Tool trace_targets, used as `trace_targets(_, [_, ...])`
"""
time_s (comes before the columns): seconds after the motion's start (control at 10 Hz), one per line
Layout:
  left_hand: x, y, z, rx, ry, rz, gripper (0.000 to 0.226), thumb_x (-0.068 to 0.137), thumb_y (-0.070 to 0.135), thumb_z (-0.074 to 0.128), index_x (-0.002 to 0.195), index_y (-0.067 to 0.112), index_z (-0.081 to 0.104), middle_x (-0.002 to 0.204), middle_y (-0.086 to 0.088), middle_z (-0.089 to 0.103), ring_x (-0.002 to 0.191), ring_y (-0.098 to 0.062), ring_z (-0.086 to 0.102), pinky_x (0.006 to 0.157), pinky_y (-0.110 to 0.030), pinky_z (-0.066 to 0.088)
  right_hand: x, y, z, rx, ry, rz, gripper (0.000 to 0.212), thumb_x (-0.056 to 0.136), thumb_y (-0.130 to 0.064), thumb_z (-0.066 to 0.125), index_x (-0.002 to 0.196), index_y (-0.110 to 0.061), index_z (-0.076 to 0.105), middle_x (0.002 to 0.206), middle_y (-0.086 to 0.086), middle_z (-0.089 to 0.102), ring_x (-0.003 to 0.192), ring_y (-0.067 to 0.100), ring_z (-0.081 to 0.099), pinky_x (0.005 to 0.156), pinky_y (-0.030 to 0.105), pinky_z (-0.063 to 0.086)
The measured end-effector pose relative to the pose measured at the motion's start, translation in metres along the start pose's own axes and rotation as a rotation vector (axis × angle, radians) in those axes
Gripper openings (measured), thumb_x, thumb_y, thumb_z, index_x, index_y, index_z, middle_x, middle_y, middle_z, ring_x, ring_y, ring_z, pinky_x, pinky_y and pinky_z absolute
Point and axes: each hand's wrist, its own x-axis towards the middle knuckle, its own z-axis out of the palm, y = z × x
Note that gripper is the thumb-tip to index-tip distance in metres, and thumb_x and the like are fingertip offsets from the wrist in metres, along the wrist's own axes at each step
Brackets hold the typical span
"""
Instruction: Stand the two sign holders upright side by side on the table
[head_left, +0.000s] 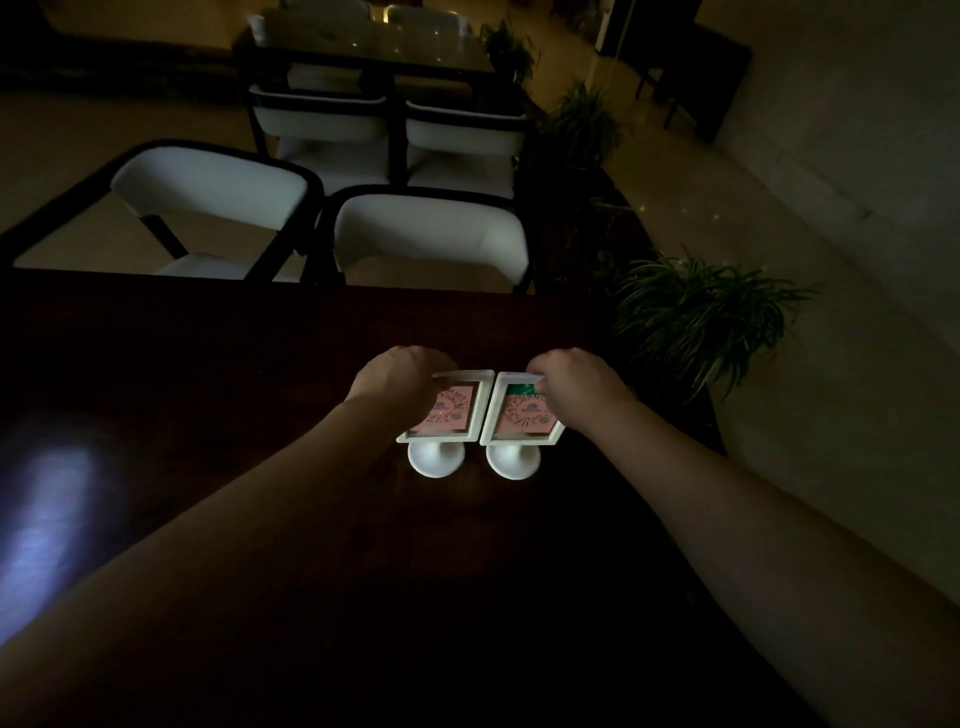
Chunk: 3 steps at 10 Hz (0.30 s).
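Note:
Two white sign holders with pink cards stand side by side on round bases on the dark table (208, 395). The left sign holder (457, 415) and the right sign holder (514, 421) nearly touch at their inner edges. My left hand (397, 376) grips the top left edge of the left frame. My right hand (576, 376) grips the top right edge of the right frame. Both frames lean back toward the far side.
Two white chairs (431, 234) stand at the table's far edge, with more chairs and a second table (363, 41) behind. A potted plant (696, 317) sits off the table's right corner. A patch of glare (47, 519) lies on the table at left.

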Motion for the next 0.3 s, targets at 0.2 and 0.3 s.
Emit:
trace_targets(0.2, [-0.006, -0.008, -0.002, -0.040, 0.019, -0.022, 0.062, 0.087, 0.041, 0.070, 0.143, 0.029, 0.046, 0.138, -0.003, 0.058, 0.117, -0.023, 0.059, 0.084, -0.035, 0.052, -0.002, 0.003, -0.001, 0.090, -0.012, 0.026, 0.056, 0.088, -0.027, 0.071, 0.140, -0.021, 0.050, 0.132, 0.007, 0.057, 0.117, 0.027, 0.055, 0.092, 0.043, 0.049])
trace_targets(0.3, [-0.019, -0.018, -0.014, -0.046, 0.012, -0.008, 0.077, 0.080, 0.058, 0.070, 0.145, 0.028, 0.041, 0.143, -0.005, 0.052, 0.120, -0.024, 0.055, 0.086, -0.038, 0.051, -0.013, 0.006, -0.007, 0.178, 0.008, 0.045, 0.062, 0.086, -0.037, 0.071, 0.141, -0.023, 0.045, 0.133, 0.008, 0.054, 0.119, 0.028, 0.053, 0.092, 0.044, 0.049])
